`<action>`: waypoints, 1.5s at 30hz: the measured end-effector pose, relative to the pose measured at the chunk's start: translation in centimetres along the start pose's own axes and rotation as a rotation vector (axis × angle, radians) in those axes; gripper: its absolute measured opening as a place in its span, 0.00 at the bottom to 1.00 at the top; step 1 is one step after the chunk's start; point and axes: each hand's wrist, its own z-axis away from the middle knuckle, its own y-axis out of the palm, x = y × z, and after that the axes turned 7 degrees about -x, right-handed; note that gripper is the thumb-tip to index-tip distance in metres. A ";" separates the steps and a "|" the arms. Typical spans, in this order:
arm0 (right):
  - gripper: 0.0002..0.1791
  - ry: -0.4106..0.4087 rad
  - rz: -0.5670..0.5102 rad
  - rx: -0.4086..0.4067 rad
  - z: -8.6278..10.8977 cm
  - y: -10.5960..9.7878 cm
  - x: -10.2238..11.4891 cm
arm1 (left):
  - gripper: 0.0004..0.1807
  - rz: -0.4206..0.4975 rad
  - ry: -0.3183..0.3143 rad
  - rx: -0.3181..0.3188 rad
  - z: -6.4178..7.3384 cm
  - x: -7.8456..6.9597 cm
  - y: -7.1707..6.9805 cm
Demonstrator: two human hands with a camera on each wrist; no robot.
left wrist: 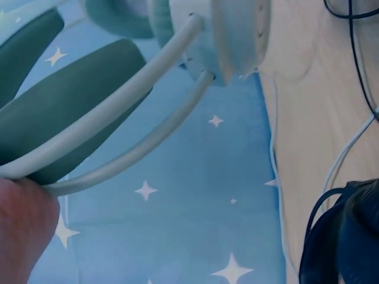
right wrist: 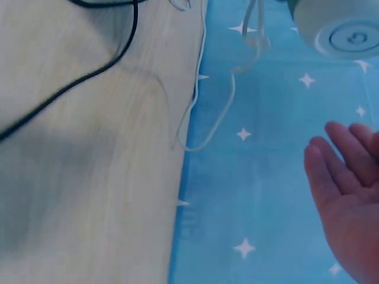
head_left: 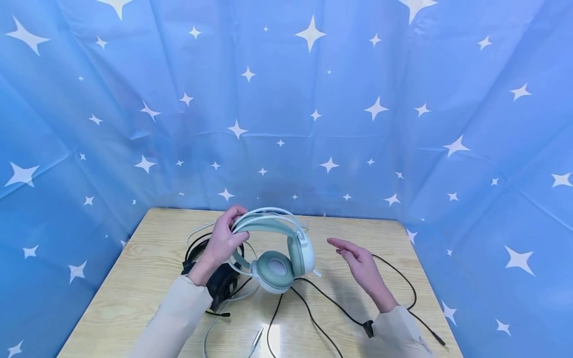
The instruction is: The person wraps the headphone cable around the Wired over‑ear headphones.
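My left hand [head_left: 226, 241] grips the headband of a white and mint-green headset [head_left: 276, 268], tilted and held up above the table. Both padded ear cups hang to the right of that hand, and a short white stub sticks out from the right one. In the left wrist view the twin white headband tubes [left wrist: 136, 94] run from the hand to a cup. Apart from the headset, on its right, my right hand [head_left: 360, 263] hovers with fingers extended and nothing in it. A black headset [head_left: 221, 286] lies on the table, partly hidden behind the left hand and forearm.
Black cables [head_left: 329, 298] cross the wooden table [head_left: 130, 283], one passing by the right forearm to a plug [head_left: 440, 340]. A pale cable with a silver plug [head_left: 257, 338] lies near the front. Blue star-printed cloth [head_left: 286, 99] hangs behind and at both sides.
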 end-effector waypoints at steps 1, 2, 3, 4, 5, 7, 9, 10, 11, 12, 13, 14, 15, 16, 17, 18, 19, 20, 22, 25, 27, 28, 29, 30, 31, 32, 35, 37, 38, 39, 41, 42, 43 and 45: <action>0.21 -0.015 0.026 0.008 -0.3 0.1 0.3 | 0.21 0.002 0.005 0.017 -0.1 -0.1 -0.2; 0.22 -0.033 0.049 0.022 -0.7 0.4 0.5 | 0.21 0.007 0.009 0.035 -0.1 -0.1 -0.5; 0.24 -0.057 0.072 0.034 -1.0 0.6 0.7 | 0.21 0.014 0.011 0.051 -0.2 -0.2 -0.7; 0.25 -0.089 0.087 0.052 -1.5 0.9 0.9 | 0.21 0.022 0.016 0.064 -0.2 -0.2 -0.9; 0.26 -0.121 0.099 0.077 -1.9 1.2 1.1 | 0.21 0.028 0.018 0.075 -0.3 -0.2 -1.1; 0.29 -0.185 0.138 0.137 -2.9 1.9 1.3 | 0.20 0.043 0.028 0.093 -0.4 -0.2 -1.4; 0.32 -0.248 0.213 0.198 -3.9 2.5 1.5 | 0.20 0.062 0.041 0.108 -0.5 -0.2 -1.7; 0.33 -0.274 0.251 0.232 -4.3 2.7 1.5 | 0.20 0.069 0.048 0.118 -0.6 -0.2 -1.8; 0.35 -0.295 0.289 0.267 -4.7 3.0 1.5 | 0.20 0.076 0.052 0.126 -0.6 -0.1 -1.9; 0.37 -0.319 0.330 0.301 -5.1 3.2 1.5 | 0.20 0.084 0.056 0.134 -0.6 -0.1 -2.1; 0.39 -0.351 0.364 0.330 -5.4 3.5 1.4 | 0.20 0.091 0.060 0.143 -0.6 0.0 -2.1; 0.40 -0.381 0.400 0.358 -5.7 3.8 1.3 | 0.20 0.094 0.060 0.150 -0.6 0.0 -2.2; 0.41 -0.411 0.430 0.381 -6.0 4.0 1.2 | 0.21 0.097 0.059 0.156 -0.6 0.0 -2.3; 0.40 -0.443 0.457 0.401 -6.2 4.2 1.1 | 0.21 0.102 0.058 0.160 -0.7 0.0 -2.3; 0.39 -0.476 0.484 0.419 -6.4 4.5 1.0 | 0.21 0.106 0.056 0.162 -0.7 0.1 -2.4; 0.38 -0.509 0.510 0.433 -6.6 4.7 0.9 | 0.21 0.107 0.056 0.162 -0.7 0.1 -2.4; 0.37 -0.538 0.534 0.444 -6.7 4.9 0.8 | 0.21 0.107 0.056 0.161 -0.7 0.1 -2.5; 0.35 -0.557 0.564 0.454 -6.8 5.2 0.6 | 0.21 0.107 0.056 0.160 -0.7 0.2 -2.5; 0.32 -0.574 0.602 0.473 -7.0 5.6 0.4 | 0.21 0.107 0.056 0.157 -0.8 0.3 -2.6; 0.28 -0.577 0.639 0.506 -7.3 6.2 0.0 | 0.22 0.111 0.056 0.155 -0.8 0.4 -2.8; 0.26 -0.571 0.645 0.525 -7.3 6.4 -0.2 | 0.21 0.120 0.058 0.151 -0.9 0.5 -2.9; 0.25 -0.571 0.644 0.533 -7.3 6.5 -0.3 | 0.21 0.122 0.059 0.147 -0.9 0.5 -2.9; 0.24 -0.577 0.645 0.540 -7.3 6.6 -0.4 | 0.21 0.124 0.063 0.142 -1.0 0.5 -3.0; 0.21 -0.580 0.642 0.545 -7.3 6.6 -0.5 | 0.21 0.128 0.067 0.137 -1.0 0.5 -3.1; 0.18 -0.572 0.634 0.551 -7.2 6.6 -0.5 | 0.21 0.131 0.071 0.131 -1.0 0.5 -3.2; 0.17 -0.567 0.628 0.558 -7.2 6.6 -0.6 | 0.21 0.133 0.074 0.124 -1.1 0.5 -3.3; 0.21 -0.523 0.603 0.596 -6.9 6.5 -0.9 | 0.22 0.135 0.077 0.101 -1.2 0.5 -3.6; 0.23 -0.462 0.592 0.623 -6.5 6.2 -1.2 | 0.22 0.133 0.076 0.083 -1.2 0.5 -3.8; 0.23 -0.437 0.593 0.630 -6.3 6.0 -1.4 | 0.22 0.130 0.076 0.075 -1.2 0.5 -3.9; 0.21 -0.409 0.591 0.631 -6.1 5.8 -1.5 | 0.22 0.129 0.079 0.068 -1.3 0.5 -4.0; 0.17 -0.377 0.591 0.608 -5.6 5.3 -2.0 | 0.22 0.130 0.089 0.052 -1.3 0.6 -4.3; 0.15 -0.362 0.595 0.589 -5.4 4.9 -2.2 | 0.22 0.129 0.094 0.044 -1.3 0.6 -4.4; 0.13 -0.352 0.594 0.566 -5.2 4.6 -2.5 | 0.22 0.130 0.094 0.035 -1.3 0.6 -4.5; 0.10 -0.333 0.584 0.513 -4.9 3.7 -3.0 | 0.22 0.139 0.091 0.013 -1.3 0.7 -4.7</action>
